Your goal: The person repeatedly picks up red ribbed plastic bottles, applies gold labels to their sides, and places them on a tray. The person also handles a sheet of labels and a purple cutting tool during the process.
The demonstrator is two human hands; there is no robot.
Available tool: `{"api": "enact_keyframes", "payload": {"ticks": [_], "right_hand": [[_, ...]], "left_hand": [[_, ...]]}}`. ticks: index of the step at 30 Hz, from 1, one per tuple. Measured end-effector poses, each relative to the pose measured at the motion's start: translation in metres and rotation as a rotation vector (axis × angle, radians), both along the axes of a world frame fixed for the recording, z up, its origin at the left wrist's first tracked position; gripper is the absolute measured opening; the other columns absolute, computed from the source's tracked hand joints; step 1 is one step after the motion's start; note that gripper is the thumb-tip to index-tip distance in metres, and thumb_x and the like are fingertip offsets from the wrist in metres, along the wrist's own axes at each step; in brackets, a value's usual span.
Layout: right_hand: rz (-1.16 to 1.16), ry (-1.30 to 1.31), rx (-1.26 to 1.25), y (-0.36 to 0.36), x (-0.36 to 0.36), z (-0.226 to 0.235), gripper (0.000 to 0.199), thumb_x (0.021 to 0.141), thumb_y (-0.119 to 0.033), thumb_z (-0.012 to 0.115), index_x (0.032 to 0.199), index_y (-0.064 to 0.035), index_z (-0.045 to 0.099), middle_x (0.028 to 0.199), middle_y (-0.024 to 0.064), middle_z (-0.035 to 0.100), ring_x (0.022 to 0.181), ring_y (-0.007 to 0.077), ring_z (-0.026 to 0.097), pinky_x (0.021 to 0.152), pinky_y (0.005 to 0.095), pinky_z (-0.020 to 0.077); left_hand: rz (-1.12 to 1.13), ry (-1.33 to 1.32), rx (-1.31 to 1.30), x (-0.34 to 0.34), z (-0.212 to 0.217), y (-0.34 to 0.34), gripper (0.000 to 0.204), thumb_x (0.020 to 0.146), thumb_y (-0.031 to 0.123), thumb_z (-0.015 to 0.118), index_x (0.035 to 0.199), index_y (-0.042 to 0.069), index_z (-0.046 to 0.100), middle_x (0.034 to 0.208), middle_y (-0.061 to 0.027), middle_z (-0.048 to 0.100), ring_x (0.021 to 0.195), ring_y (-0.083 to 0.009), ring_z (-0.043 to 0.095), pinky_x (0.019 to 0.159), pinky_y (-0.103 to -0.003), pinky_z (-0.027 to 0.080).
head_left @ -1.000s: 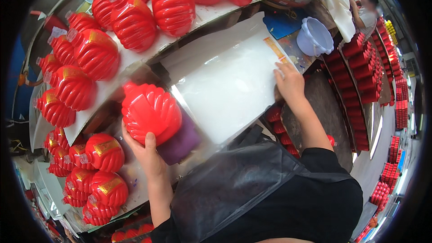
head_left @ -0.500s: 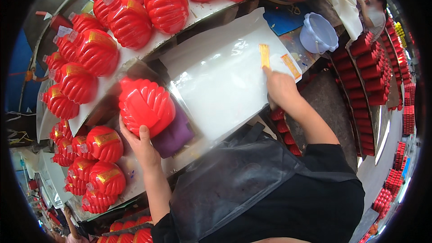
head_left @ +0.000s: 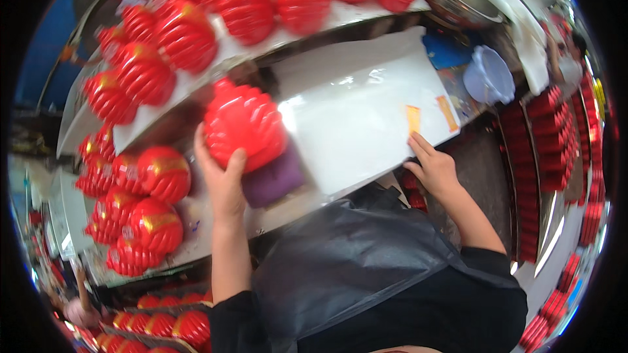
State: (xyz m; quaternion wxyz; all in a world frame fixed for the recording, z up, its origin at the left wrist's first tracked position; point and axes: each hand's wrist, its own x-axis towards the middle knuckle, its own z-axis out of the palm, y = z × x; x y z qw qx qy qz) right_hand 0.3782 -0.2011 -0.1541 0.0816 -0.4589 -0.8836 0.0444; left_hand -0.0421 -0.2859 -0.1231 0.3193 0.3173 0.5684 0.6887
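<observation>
Step in hand: by the look of it, a lantern is being steadied on the counter while a label strip is picked off the sheet; this is a judgement from how the hands lie.
Left hand (head_left: 224, 180): its grip is wrapped around the near side of a ribbed, shiny red plastic lantern ball (head_left: 244, 124), thumb on the right flank, fingers up the left flank, clamped on it.
Lantern position: left of centre on the counter (head_left: 216, 212), its lower right edge resting on a purple cloth pad (head_left: 273, 180).
Right hand (head_left: 433, 168): lies at the near right edge of a large glossy white sheet (head_left: 356, 114), fingers stretched toward a small yellow rectangular strip (head_left: 413, 119); fingertips just short of or touching the strip, I cannot tell which. Its grip is apart and holds nothing.
Second strip: an orange narrow strip (head_left: 447, 112) lies just right of the yellow one, on the same sheet.
Next move, as a judgement: a fine pinch at the strip's near end to lift it cleanly, with the lantern held without turning.
Far shelf: a row of ribbed red lanterns (head_left: 190, 33) on a white board, blurred.
Left side: smaller red lanterns with gold bands (head_left: 154, 173) clustered near the left edge.
Right side: a pale lilac plastic bowl (head_left: 489, 77) beyond the sheet; stacks of red pieces (head_left: 556, 137) run along the right.
</observation>
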Motion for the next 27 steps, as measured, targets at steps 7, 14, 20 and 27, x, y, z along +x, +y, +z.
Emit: {"api": "enact_keyframes", "payload": {"ticks": [7,14,20,27], "right_hand": [[0.181,0.201,0.258,0.004,0.009,0.000,0.020,0.080,-0.003,0.080,0.099,-0.0059,0.076,0.099,0.0112,0.077,0.078,0.0285,0.075,0.067,0.0339,0.0599],[-0.292,0.548,-0.891,0.049,-0.081,0.074,0.025,0.095,-0.017,0.068,0.096,0.0075,0.075,0.084,0.0071,0.074,0.070,0.0109,0.065,0.065,0.0265,0.0520],[0.071,0.619,-0.831,0.071,-0.209,0.155,0.013,0.095,-0.008,0.069,0.100,0.0026,0.075,0.081,0.0051,0.073,0.058,0.0073,0.064,0.050,0.0204,0.0476],[0.875,0.108,0.312,0.027,-0.278,0.157,0.034,0.074,-0.004,0.069,0.108,0.0008,0.071,0.100,0.0166,0.073,0.062,0.0204,0.068,0.053,0.0316,0.0529]], "left_hand": [[-0.033,0.001,-0.030,-0.008,0.010,-0.001,0.091,0.081,0.016,0.081,0.155,0.000,0.030,0.147,-0.0164,0.043,0.134,-0.0256,0.048,0.114,-0.039,0.040],[-0.077,-0.067,-0.016,-0.006,0.011,0.000,0.092,0.083,0.017,0.078,0.156,0.000,0.025,0.147,-0.0182,0.043,0.133,-0.0268,0.049,0.113,-0.040,0.041],[-0.029,-0.034,-0.055,-0.002,0.007,-0.001,0.089,0.083,0.020,0.079,0.153,0.001,0.028,0.146,-0.0191,0.043,0.133,-0.0290,0.050,0.112,-0.041,0.042],[-0.004,0.049,-0.015,-0.023,0.009,0.011,0.079,0.088,0.028,0.076,0.149,0.000,0.034,0.146,-0.0211,0.045,0.134,-0.0304,0.049,0.115,-0.042,0.038]]}}
